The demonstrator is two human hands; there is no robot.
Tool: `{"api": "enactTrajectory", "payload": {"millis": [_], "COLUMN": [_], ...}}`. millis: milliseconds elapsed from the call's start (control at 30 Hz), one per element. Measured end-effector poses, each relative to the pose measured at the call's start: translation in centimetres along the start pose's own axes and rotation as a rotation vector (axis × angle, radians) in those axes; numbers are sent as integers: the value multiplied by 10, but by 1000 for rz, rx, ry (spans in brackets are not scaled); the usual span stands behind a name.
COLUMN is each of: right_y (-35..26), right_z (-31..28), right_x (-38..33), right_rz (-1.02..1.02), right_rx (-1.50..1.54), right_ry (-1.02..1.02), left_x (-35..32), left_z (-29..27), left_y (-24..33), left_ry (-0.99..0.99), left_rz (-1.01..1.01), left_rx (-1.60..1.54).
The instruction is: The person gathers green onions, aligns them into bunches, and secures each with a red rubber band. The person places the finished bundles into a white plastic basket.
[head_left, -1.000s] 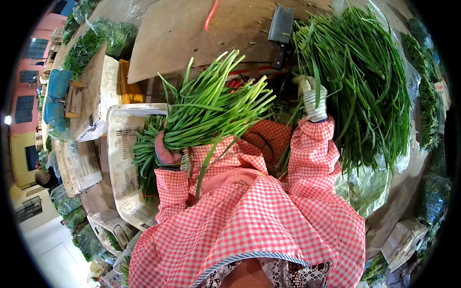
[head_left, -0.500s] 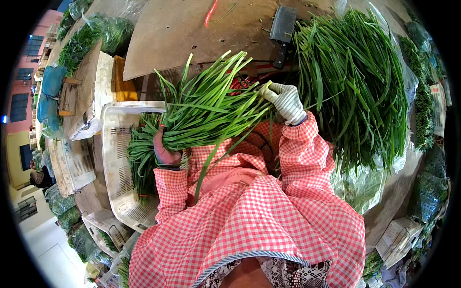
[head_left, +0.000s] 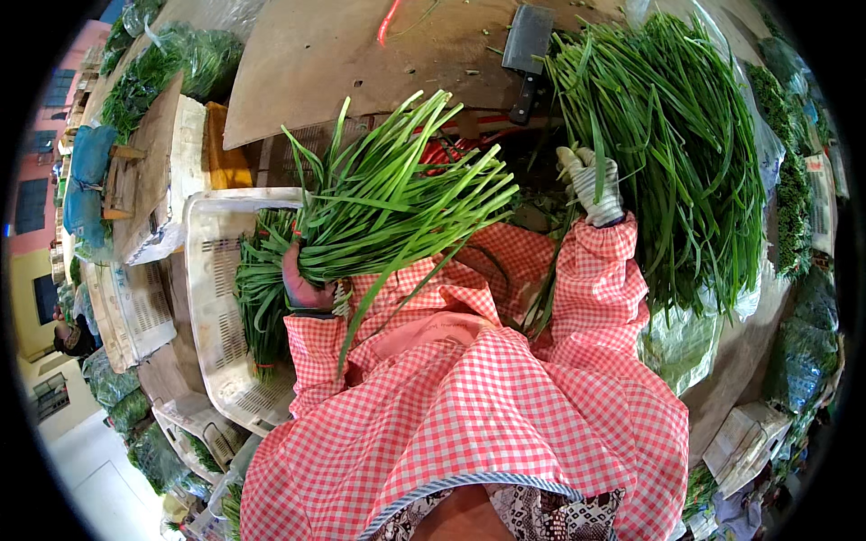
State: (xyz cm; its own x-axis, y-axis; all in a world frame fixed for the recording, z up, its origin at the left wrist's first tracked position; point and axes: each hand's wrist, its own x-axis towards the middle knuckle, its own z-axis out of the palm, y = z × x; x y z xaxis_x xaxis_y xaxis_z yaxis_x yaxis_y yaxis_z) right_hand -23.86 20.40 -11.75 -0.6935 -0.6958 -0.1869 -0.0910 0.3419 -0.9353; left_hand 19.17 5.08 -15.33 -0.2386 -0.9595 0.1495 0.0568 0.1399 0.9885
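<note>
Nearest, red-checked sleeves fill the lower middle. Just beyond them the left hand (head_left: 307,284), in a dark glove, is clenched round the stems of a bunch of green leaves (head_left: 388,212) whose tips fan toward the far right. Under that bunch, on the left, a white slotted crate (head_left: 212,307) holds more bundled greens. The right hand (head_left: 591,180), in a pale knit glove, reaches into the large heap of loose greens (head_left: 677,144) on the right; whether it grips any I cannot tell. Farther off lies a brown board (head_left: 361,63) with a cleaver (head_left: 528,54) at its right end. Bagged greens crowd both side edges, leaving little free room.
</note>
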Motion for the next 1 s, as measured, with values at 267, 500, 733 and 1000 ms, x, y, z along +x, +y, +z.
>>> {"api": "enactTrajectory", "payload": {"millis": [267,500,733,1000], "right_y": [-33,-20,-14,-31], "right_z": [68,80,73,44], "right_x": [-19,-30,-16,-10], "right_rz": [-55,51,-202,-238], "right_rx": [26,277,81,132], "right_ry": [-398,-256,7,-278], "left_x": [7,3,9,4], "left_z": [-3,15,15,0], "left_y": [-9,19,17,-4], "left_ry": [270,84,240,91], "left_rz": [-460,-432,-546,-311], "left_rx": [-373,-653,-633,-449]}}
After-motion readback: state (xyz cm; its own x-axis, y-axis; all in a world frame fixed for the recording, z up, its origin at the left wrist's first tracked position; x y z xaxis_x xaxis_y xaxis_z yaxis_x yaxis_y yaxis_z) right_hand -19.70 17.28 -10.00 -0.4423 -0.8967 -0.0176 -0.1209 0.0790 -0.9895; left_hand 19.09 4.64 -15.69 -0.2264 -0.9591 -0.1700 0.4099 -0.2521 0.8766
